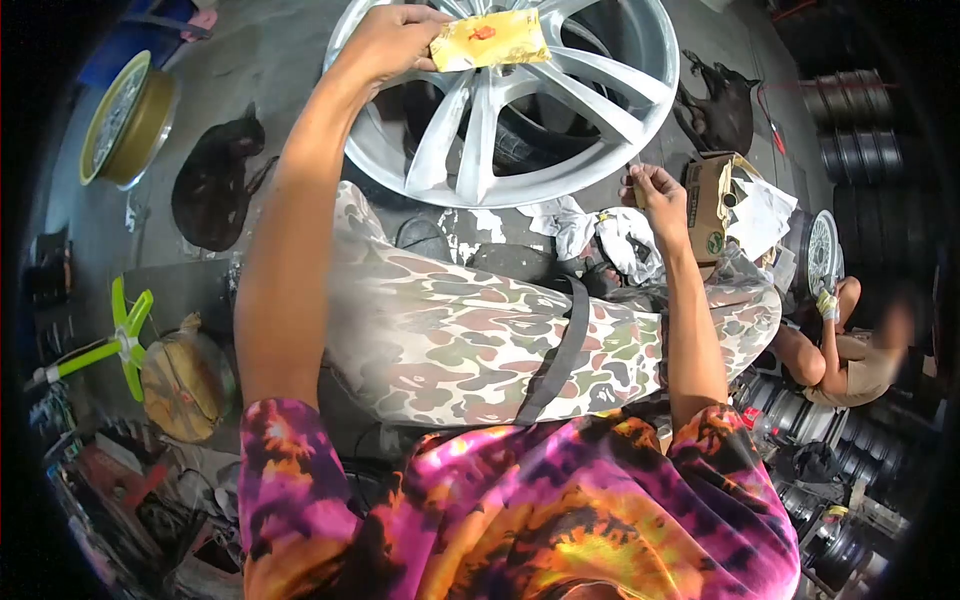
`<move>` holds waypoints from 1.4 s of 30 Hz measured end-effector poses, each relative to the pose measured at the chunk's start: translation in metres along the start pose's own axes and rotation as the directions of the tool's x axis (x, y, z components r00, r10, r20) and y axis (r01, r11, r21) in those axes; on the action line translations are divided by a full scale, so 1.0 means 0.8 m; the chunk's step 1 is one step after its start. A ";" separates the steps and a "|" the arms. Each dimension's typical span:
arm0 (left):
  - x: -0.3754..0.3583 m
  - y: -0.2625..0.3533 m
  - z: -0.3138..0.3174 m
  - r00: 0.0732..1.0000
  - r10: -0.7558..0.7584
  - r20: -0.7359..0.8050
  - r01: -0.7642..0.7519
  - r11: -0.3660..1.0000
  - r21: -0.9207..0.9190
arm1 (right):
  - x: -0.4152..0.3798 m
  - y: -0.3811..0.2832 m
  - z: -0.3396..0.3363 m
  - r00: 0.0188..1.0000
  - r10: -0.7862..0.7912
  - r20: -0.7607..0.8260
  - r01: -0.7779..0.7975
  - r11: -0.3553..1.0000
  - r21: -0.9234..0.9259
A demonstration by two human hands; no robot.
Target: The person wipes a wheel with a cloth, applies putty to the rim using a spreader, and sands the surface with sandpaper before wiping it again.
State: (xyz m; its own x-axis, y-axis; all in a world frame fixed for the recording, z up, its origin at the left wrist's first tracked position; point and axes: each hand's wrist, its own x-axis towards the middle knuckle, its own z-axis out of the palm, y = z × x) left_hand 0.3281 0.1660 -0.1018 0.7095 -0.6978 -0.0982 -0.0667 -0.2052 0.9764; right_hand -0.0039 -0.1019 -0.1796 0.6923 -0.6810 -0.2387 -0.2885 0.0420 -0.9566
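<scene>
My left hand (395, 42) is closed on the left edge of a yellow sheet (490, 40) with a small red mark. The sheet lies over the centre of a large silver wheel rim (485, 140); whether it touches the rim cannot be made out. My right hand (657, 198) is beside the rim's lower right edge, fingers bent together around a small yellowish piece that is mostly hidden. Below the rim, white crumpled cloths (625, 240) lie near my camouflage-trousered legs.
Dark dogs lie at the left (218, 180) and upper right (722, 105). A cardboard box (708, 205) with papers stands right. Beyond it sits another person (850, 350) wearing gloves. At the left are a gold rim (130, 120) and a green spoked piece (125, 335).
</scene>
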 end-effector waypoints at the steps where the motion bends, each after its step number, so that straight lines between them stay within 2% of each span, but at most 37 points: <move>1: -0.001 0.003 0.000 1.000 0.014 -0.024 -0.015 0.999 -0.032 | -0.005 0.002 0.003 1.000 0.009 0.009 -0.008 0.999 -0.045; 4: -0.005 0.013 0.003 0.997 0.044 -0.068 -0.047 0.998 -0.053 | -0.016 0.011 0.009 0.998 0.019 0.056 -0.013 0.993 -0.116; 6: -0.009 0.021 0.006 0.998 -0.063 0.005 0.062 0.971 -0.232 | -0.015 0.024 0.012 0.993 0.024 0.113 -0.004 0.985 -0.175; 7: -0.012 0.023 0.011 1.000 -0.001 -0.020 -0.003 0.973 -0.230 | -0.014 0.031 0.012 0.989 -0.006 0.150 0.036 0.979 -0.199; 8: -0.015 0.026 0.015 1.000 -0.003 -0.027 -0.004 0.973 -0.231 | -0.013 0.037 0.013 0.988 -0.007 0.157 0.039 0.979 -0.200; 10: -0.018 0.028 0.026 0.994 0.105 -0.025 -0.107 0.926 -0.361 | -0.015 0.038 0.021 0.982 0.044 0.184 0.010 0.958 -0.286; 11: -0.017 0.030 0.034 0.993 0.114 -0.007 -0.107 0.905 -0.411 | -0.021 0.037 0.026 0.984 0.022 0.178 0.029 0.959 -0.282; 12: -0.033 0.056 0.045 0.993 0.104 0.062 -0.071 0.916 -0.395 | -0.024 0.032 0.033 0.983 0.041 0.180 0.022 0.942 -0.335; 13: -0.014 0.034 0.082 0.981 0.174 -0.088 -0.194 0.906 -0.375 | -0.022 0.041 0.031 0.978 0.029 0.207 0.050 0.929 -0.367; 14: -0.058 0.072 0.092 0.983 0.184 -0.005 -0.176 0.931 -0.320 | -0.018 0.051 0.030 0.971 0.016 0.237 0.082 0.915 -0.395; 15: -0.072 0.081 0.117 0.964 0.258 0.060 -0.241 0.949 -0.202 | -0.022 0.051 0.034 0.967 -0.003 0.256 0.117 0.895 -0.431; 16: -0.077 0.073 0.149 0.905 0.425 0.032 -0.412 0.893 -0.183 | -0.023 0.050 0.034 0.948 -0.028 0.316 0.212 0.799 -0.563; 17: -0.093 0.077 0.174 0.919 0.382 0.096 -0.367 0.919 -0.146 | -0.026 0.049 0.038 0.936 -0.094 0.340 0.294 0.741 -0.604; 18: -0.114 0.083 0.193 0.903 0.423 0.069 -0.414 0.903 -0.117 | -0.007 0.094 0.008 0.882 -0.082 0.464 0.366 0.739 -0.565; 19: -0.130 0.088 0.202 0.917 0.372 0.142 -0.355 0.925 -0.134 | -0.011 0.098 0.008 0.871 -0.120 0.476 0.412 0.706 -0.576; 20: -0.135 0.073 0.228 0.895 0.438 0.086 -0.419 0.891 -0.176 | -0.014 0.094 0.013 0.863 -0.135 0.486 0.439 0.676 -0.591; 21: -0.145 0.074 0.230 0.914 0.377 0.152 -0.345 0.917 -0.199 | -0.018 0.090 0.017 0.860 -0.148 0.487 0.455 0.655 -0.604; 22: -0.150 0.072 0.231 0.915 0.383 0.125 -0.352 0.912 -0.211 | -0.022 0.086 0.022 0.854 -0.162 0.494 0.473 0.637 -0.609; 24: -0.155 0.072 0.229 0.948 0.253 0.192 -0.216 0.957 -0.193 | -0.025 0.080 0.029 0.846 -0.179 0.503 0.497 0.606 -0.621; 27: -0.149 0.074 0.222 0.936 0.312 0.160 -0.273 0.935 -0.225 | -0.025 0.076 0.029 0.832 -0.198 0.518 0.528 0.571 -0.629; 34: -0.146 0.073 0.226 0.934 0.307 0.182 -0.257 0.932 -0.256 | -0.028 0.075 0.025 0.789 -0.239 0.567 0.602 0.489 -0.631; 36: -0.147 0.069 0.229 0.935 0.316 0.160 -0.275 0.933 -0.235 | -0.030 0.073 0.022 0.745 -0.270 0.610 0.659 0.443 -0.608; 37: -0.146 0.066 0.230 0.932 0.351 0.089 -0.330 0.925 -0.190 | -0.035 0.066 0.019 0.701 -0.306 0.644 0.708 0.408 -0.577; 39: -0.134 0.061 0.218 0.926 0.372 0.057 -0.356 0.914 -0.195 | -0.047 0.033 0.012 0.594 -0.374 0.712 0.803 0.325 -0.499; 40: -0.127 0.067 0.208 0.916 0.400 0.031 -0.386 0.900 -0.205 | -0.060 0.006 0.015 0.601 -0.330 0.728 0.794 0.349 -0.498; 41: -0.121 0.076 0.186 0.917 0.400 0.000 -0.388 0.889 -0.242 | -0.085 -0.052 0.034 0.731 -0.081 0.678 0.601 0.548 -0.582; 42: -0.112 0.078 0.169 0.936 0.352 -0.014 -0.343 0.901 -0.264 | -0.099 -0.090 0.038 0.785 0.179 0.593 0.390 0.600 -0.698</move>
State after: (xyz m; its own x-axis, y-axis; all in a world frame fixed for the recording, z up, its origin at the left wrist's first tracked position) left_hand 0.1658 0.1227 -0.0582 0.6502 -0.7159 0.2543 -0.1179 0.2356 0.9647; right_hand -0.0180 -0.0286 -0.0972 0.8841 -0.0934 -0.4579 -0.3645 -0.7510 -0.5505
